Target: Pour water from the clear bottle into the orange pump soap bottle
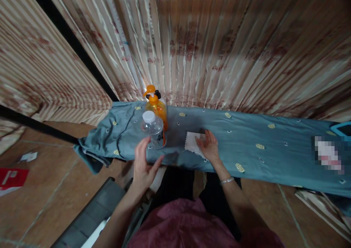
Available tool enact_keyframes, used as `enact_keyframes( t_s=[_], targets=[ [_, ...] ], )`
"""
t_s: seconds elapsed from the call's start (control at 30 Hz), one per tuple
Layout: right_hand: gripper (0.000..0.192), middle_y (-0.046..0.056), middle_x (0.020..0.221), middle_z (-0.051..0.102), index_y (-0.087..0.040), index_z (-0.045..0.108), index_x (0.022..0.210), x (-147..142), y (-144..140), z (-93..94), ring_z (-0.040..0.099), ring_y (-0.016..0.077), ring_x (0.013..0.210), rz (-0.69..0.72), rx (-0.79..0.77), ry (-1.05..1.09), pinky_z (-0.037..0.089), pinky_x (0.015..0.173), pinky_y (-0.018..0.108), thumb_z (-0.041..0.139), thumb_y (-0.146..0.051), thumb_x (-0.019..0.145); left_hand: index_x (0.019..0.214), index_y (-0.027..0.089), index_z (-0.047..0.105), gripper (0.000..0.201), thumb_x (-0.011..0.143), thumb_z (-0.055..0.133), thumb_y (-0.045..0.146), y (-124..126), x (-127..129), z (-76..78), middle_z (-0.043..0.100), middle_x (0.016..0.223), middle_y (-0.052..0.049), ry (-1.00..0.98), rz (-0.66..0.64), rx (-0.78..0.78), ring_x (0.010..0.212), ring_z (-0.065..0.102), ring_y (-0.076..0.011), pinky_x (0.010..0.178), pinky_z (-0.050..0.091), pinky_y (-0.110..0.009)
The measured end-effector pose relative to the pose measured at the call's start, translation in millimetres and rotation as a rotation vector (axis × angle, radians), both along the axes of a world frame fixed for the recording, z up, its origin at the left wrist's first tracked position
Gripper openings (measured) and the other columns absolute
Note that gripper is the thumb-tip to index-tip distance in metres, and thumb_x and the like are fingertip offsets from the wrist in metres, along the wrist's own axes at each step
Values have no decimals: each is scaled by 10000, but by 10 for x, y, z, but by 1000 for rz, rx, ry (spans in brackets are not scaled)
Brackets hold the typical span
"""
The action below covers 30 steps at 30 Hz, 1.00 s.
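Observation:
A white cloth [191, 142] with a jagged edge lies flat on the blue-green covered surface. My right hand [208, 147] rests over its right side, fingers stretched out and spread. To the left, my left hand [144, 164] is held open, thumb and fingers apart with nothing between them, just in front of a clear plastic bottle [156, 136]. That bottle stands upright with a white cap and a partly visible label. Close behind it is an orange pump bottle [160, 111], partly hidden by the clear one. Something dark by the pump head cannot be made out.
The long narrow surface [246, 138] has a patterned fabric cover. A blue-edged object [341, 128] and a pixelated patch are at its right end. Behind hangs a striped curtain [192, 50]. Dark poles stand at left; a grey container [90, 211] and red item [12, 178] are on the floor.

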State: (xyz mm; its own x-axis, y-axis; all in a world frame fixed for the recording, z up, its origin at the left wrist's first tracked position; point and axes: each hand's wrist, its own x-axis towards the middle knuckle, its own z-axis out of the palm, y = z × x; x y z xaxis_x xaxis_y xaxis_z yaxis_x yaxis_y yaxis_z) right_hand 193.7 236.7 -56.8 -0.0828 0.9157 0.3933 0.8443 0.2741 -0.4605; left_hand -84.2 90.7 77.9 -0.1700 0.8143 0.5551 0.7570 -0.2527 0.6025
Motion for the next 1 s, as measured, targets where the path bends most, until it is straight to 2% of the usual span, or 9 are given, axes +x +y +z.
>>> enact_keyframes(
  t_s=[0.1, 0.2, 0.33, 0.47, 0.6, 0.73, 0.8, 0.9, 1.0],
  targets=[
    [1169, 292, 1409, 537, 118, 553, 1368, 39, 35, 4, 497, 416, 1344, 12, 29, 69, 409, 1117, 551, 91, -862, 928, 1589, 243, 236, 1045, 765, 804, 545, 288, -165, -12, 358, 1603, -187, -85, 137, 78, 1467, 403, -356, 1208, 373, -552],
    [1177, 317, 1385, 545, 132, 577, 1335, 61, 52, 19, 510, 426, 1330, 19, 43, 89, 421, 1116, 540, 115, -870, 923, 1610, 233, 158, 1234, 663, 848, 619, 575, -210, -216, 278, 1653, -207, -244, 125, 25, 1534, 310, -380, 1260, 285, -562],
    [1187, 338, 1378, 537, 142, 585, 1322, 92, 21, 34, 499, 456, 1328, 29, 31, 65, 404, 1122, 567, 120, -873, 919, 1618, 236, 89, 1263, 678, 847, 602, 743, -69, -452, 158, 1702, -204, -420, 106, 0, 1585, 210, -356, 1297, 208, -518],
    [1188, 368, 1391, 506, 152, 576, 1326, 153, -18, 50, 475, 480, 1334, 52, 13, 29, 371, 1136, 586, 173, -883, 907, 1621, 234, -2, 1165, 805, 764, 554, 552, 192, -550, 42, 1727, -185, -444, 130, 10, 1619, 54, -319, 1318, 115, -509],
    [1050, 373, 1381, 509, 154, 580, 1319, 211, -13, 53, 483, 493, 1318, 76, 15, 11, 366, 1136, 590, 304, -783, 931, 1622, 244, 96, 981, 883, 698, 477, -99, 411, -659, 127, 1726, -165, -309, -12, -103, 1610, 141, -306, 1308, 184, -520],
    [969, 372, 1374, 516, 156, 582, 1316, 253, -18, 50, 484, 507, 1313, 80, 35, 0, 374, 1123, 605, 387, -703, 913, 1347, 209, 611, 414, 989, 509, 390, -1080, 368, -860, 704, 1322, -127, -344, -330, -619, 1206, 684, -232, 1059, 543, -365],
    [979, 377, 1361, 524, 158, 591, 1303, 268, -25, 55, 493, 512, 1303, 83, 41, -8, 377, 1114, 614, 381, -713, 910, 1138, 172, 719, 358, 981, 479, 387, -1557, 229, -980, 779, 1101, -118, -423, -188, -887, 994, 746, -226, 912, 593, -337],
    [1035, 378, 1348, 532, 162, 593, 1297, 285, -29, 63, 495, 508, 1304, 90, 51, -19, 382, 1114, 611, 339, -765, 912, 1032, 164, 724, 362, 957, 463, 404, -2191, -19, -1147, 774, 1004, -100, -490, 118, -1011, 932, 728, -216, 816, 578, -298],
    [1111, 377, 1353, 530, 166, 586, 1306, 297, -25, 57, 490, 501, 1315, 96, 55, -29, 376, 1129, 593, 289, -828, 906, 906, 164, 731, 387, 937, 443, 420, -2752, -190, -1280, 757, 853, -96, -390, 138, -1185, 788, 700, -212, 715, 543, -296]
  ],
)
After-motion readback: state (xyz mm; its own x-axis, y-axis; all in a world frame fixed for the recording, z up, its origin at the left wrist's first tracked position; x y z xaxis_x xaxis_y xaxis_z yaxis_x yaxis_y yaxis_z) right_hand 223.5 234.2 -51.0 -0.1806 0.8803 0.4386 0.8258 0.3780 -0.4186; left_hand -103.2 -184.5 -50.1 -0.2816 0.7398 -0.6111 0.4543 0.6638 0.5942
